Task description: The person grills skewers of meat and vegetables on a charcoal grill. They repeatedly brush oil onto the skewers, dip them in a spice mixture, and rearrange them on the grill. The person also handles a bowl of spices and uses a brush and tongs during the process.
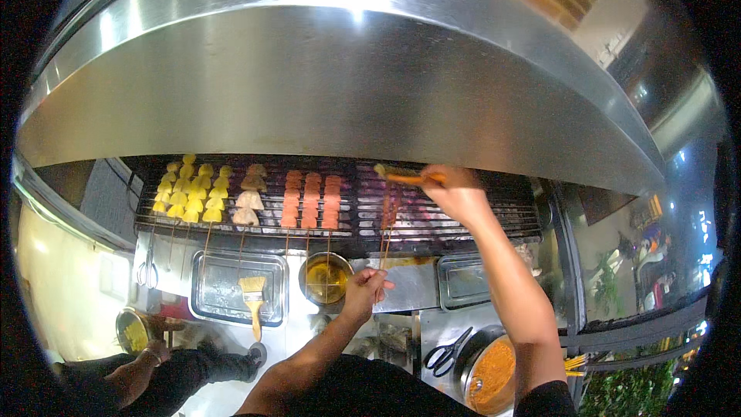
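Observation:
My left hand (363, 295) grips the lower ends of thin skewers (386, 243). Their upper part, with narrow reddish-brown food (390, 208), lies over the charcoal grill (446, 230). Above that food, my right hand (454, 188) is closed around an orange-handled tool (411, 178); its pale yellowish head is blurred, so I cannot tell its exact kind. Just left of my left hand stands a round metal pot of yellow oil (325, 279). Three skewers of pink, notched meat pieces (311, 200) rest on the grate, their sticks reaching over the front edge.
Several yellow-slice skewers (191, 194) and a pale-piece skewer (249, 200) lie farther left. A flat brush (253, 301) rests on a metal tray (200, 295). Black scissors (446, 356) lie beside a pot of orange-brown seasoning (492, 376). Another person's hand (157, 350) touches a bowl (124, 321). A steel hood (324, 87) overhangs.

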Available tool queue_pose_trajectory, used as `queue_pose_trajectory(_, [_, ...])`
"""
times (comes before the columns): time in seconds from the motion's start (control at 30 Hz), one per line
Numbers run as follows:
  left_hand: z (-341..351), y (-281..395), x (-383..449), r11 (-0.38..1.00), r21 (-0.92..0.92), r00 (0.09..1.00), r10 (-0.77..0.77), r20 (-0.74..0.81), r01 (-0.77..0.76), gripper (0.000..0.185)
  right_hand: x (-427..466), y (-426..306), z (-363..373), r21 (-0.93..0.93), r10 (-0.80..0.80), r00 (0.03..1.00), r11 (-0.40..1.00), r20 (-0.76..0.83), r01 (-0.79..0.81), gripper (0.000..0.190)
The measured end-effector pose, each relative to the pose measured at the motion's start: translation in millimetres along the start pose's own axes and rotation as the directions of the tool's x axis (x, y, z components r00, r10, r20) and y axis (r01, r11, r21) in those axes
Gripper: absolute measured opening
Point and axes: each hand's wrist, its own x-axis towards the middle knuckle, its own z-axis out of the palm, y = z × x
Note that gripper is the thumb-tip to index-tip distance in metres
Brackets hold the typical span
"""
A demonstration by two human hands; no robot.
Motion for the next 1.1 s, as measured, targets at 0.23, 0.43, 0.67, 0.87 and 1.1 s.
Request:
queue_pose_trajectory(0.23, [1,-4,2,0.999,-0.039,1.000,0.003,0.002,-0.003,0.014,-45,-22,39,-0.157,-0.287,0.958,0.947,-0.028,0.279,0.016])
queue_pose_trajectory(0.43, [-2,-13,5,0.999,-0.052,1.000,-0.002,-0.016,0.002,0.014,-68,-31,12,0.001,-0.254,0.966,0.967,0.047,0.255,0.012])
queue_pose_trajectory(0.67, [9,-12,8,1.000,0.001,1.000,0.019,0.014,-0.019,0.015,-7,-6,28,-0.223,0.042,0.996,0.975,0.084,-0.022,0.027])
queue_pose_trajectory(0.87, [2,-16,8,1.000,-0.014,1.000,-0.003,-0.021,0.003,0.014,-66,-33,13,-0.036,-0.208,0.968,0.976,0.141,0.214,0.017])
queue_pose_trajectory(1.1, [4,-21,7,1.000,0.003,1.000,-0.003,0.015,0.002,0.014,8,4,28,-0.030,0.037,0.997,0.999,0.066,-0.035,0.023])
